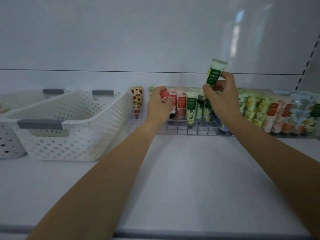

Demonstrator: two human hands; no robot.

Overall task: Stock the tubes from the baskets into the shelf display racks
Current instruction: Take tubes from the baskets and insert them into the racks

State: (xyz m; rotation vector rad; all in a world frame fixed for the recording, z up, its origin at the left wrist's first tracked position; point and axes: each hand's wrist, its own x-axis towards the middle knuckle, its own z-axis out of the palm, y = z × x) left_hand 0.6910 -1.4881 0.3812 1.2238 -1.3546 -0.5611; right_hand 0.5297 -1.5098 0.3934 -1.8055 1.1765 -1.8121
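Two white perforated baskets with grey handles sit side by side at the left of the shelf [173, 179]. The near basket [69, 135] shows only its holed floor and walls. The far basket [10, 108] is cut by the frame edge, so its contents can't be told.

A clear gridded display rack [190, 131] stands against the back panel [121, 40], just right of the baskets. Tubes stand upright in it: one strawberry-print tube [136, 101] at the left end, then red-label and green-label ones. The hands block an exact count.

A second packed rack [285, 132] to the right holds dense rows of yellow-green, orange and blue tubes, too many and too blurred to count.

Left hand [159, 104] is at the rack, fingers curled round a red tube [164, 94] among the red ones. Right hand [221, 96] pinches a green tube [214, 71], lifted above the green row and tilted a bit right. So two tubes are in hand, one each.

The shelf is plain white with a grey front lip, and the back panel is glossy white. A slotted upright [310, 54] runs at the far right.
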